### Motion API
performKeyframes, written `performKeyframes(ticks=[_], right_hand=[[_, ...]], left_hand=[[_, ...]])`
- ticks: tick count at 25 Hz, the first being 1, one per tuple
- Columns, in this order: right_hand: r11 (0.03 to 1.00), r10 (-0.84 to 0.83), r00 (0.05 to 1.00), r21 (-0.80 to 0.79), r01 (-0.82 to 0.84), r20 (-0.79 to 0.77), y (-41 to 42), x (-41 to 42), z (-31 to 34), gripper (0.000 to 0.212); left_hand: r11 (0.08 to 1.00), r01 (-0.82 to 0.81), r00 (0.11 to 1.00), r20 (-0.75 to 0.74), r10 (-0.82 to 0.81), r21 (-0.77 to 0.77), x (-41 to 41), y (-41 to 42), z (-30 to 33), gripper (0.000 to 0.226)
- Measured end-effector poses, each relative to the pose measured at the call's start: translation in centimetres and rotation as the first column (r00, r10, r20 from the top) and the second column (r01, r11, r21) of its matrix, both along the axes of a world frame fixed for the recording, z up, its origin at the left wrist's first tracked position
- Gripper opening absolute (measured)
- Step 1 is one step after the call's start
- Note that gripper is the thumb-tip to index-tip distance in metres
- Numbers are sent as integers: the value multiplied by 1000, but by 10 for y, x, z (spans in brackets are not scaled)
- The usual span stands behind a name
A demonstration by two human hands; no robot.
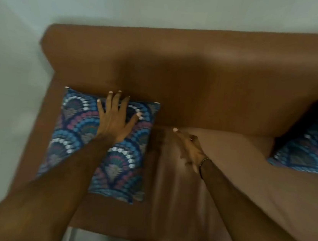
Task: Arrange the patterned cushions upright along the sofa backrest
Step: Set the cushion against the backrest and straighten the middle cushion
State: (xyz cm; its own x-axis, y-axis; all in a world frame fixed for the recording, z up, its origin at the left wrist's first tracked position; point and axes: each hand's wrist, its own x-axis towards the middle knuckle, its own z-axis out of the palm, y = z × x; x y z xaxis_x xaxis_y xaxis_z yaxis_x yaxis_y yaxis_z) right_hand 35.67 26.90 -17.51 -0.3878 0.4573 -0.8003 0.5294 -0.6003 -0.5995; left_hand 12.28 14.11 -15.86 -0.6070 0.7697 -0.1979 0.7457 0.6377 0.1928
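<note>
Left hand (114, 121) lay flat, fingers spread, on cushion (99, 143); right hand (189, 150) open, empty, over seat.
Cushion sat at brown sofa's (201, 65) left end against backrest; second cushion (311, 143) far right; pale wall (128, 0) behind.

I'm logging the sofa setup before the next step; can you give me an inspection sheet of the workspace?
Surface: brown sofa, seat bare between the cushions.
Job's things: left cushion at the backrest; right cushion leaning at the right edge, partly out of frame.
Clutter: nothing seen.
Hands: left hand flat on the left cushion, fingers spread; right hand open above the seat, holding nothing, bracelet on its wrist.
Cables: nothing seen.
Surroundings: pale wall behind the sofa.
</note>
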Motion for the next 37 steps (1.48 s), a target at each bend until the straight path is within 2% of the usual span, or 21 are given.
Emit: performKeyframes(ticks=[2,4,6,7,8,10,12,14,15,19,25,27,29,32,36,37], right_hand=[[994,78,995,-69,-82,-67,-32,-56,17,104],[979,115,989,-155,-129,-98,-63,-103,33,74],[964,131,985,-217,-153,-115,-79,-132,23,45],[961,131,986,-232,-152,-103,-81,-137,18,37],[963,120,987,-231,-142,-104,-83,-141,12,36],[966,120,987,-216,-140,-103,-79,-139,7,43],[973,108,985,-190,-132,-132,-68,-127,8,51],[985,52,984,-153,-78,-168,-50,-105,15,49],[993,14,982,-112,-36,-187,-37,-89,18,50],[985,-105,977,116,127,-184,25,-17,32,75],[933,-213,964,261,249,-157,93,97,37,78],[910,-256,952,289,296,-169,109,122,32,75],[900,-273,944,299,318,-183,122,137,26,71],[892,-281,937,303,335,-209,139,154,18,79],[895,-269,943,311,320,-195,147,170,0,88],[898,-258,950,320,303,-174,146,172,-6,89]], left_hand=[[984,-175,984,47,173,33,-42,-41,1,83],[941,-331,941,93,325,64,-76,-79,-3,93],[860,-503,840,279,465,83,-102,-108,-10,116],[791,-609,734,417,537,54,-112,-115,-12,131],[725,-689,620,539,571,25,-120,-119,-14,143],[641,-767,442,703,556,-24,-122,-121,-7,144],[591,-807,371,780,504,2,-114,-118,4,127],[566,-820,377,824,423,84,-99,-112,21,106],[580,-806,399,833,383,119,-89,-106,26,103],[691,-701,416,888,198,174,-26,-52,30,79],[753,-630,395,913,97,193,73,49,15,80],[767,-612,404,910,94,193,97,71,5,73],[769,-609,418,903,103,194,113,87,-5,70],[765,-615,428,896,122,189,128,101,-18,74],[754,-641,371,917,145,140,145,104,-33,74],[765,-629,384,911,149,140,152,105,-34,70]])
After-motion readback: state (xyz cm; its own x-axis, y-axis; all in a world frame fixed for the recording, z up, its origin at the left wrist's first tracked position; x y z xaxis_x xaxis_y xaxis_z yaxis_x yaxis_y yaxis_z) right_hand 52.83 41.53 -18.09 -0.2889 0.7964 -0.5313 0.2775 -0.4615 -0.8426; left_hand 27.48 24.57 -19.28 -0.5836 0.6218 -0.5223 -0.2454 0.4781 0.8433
